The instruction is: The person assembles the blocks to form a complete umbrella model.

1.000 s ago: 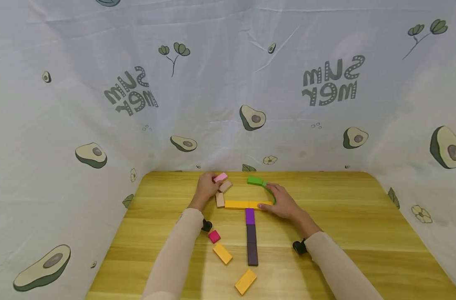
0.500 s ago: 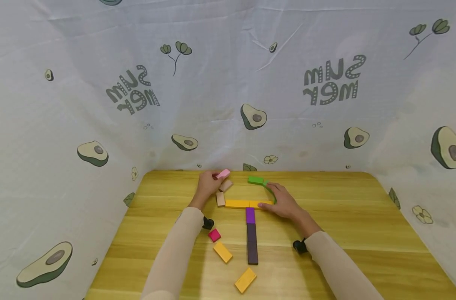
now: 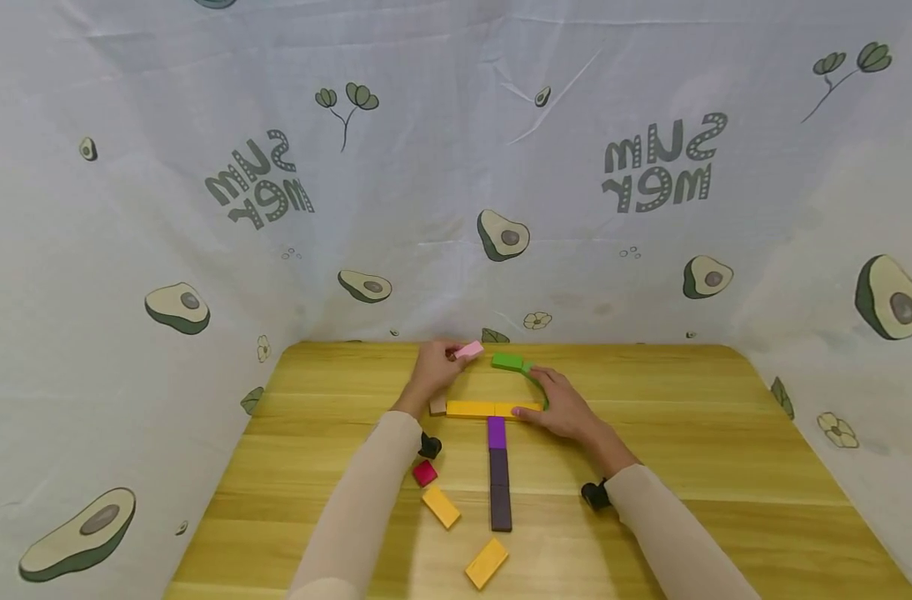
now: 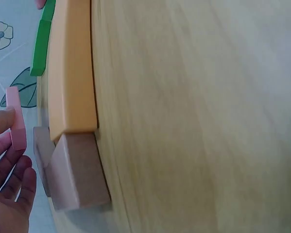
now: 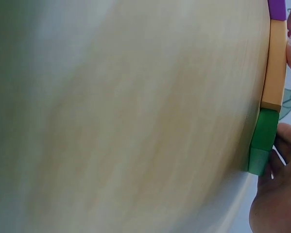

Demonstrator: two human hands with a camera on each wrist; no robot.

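My left hand pinches a pink block between thumb and fingers, above the back of the table. In the left wrist view the pink block stands out past the fingertips, left of two beige blocks. My right hand is spread at the right end of an arch outline: its thumb touches the row of yellow blocks and its fingertips reach the green blocks. The right wrist view shows those fingers beside a dark green block. One beige block is mostly hidden by my left hand in the head view.
A purple block and dark blocks run in a line from the yellow row towards me. A red block and two loose yellow blocks lie left of it. A printed cloth hangs behind the wooden table.
My left hand has lifted the pink block and carried it to the right, closer to the green blocks. The right hand stays in place.
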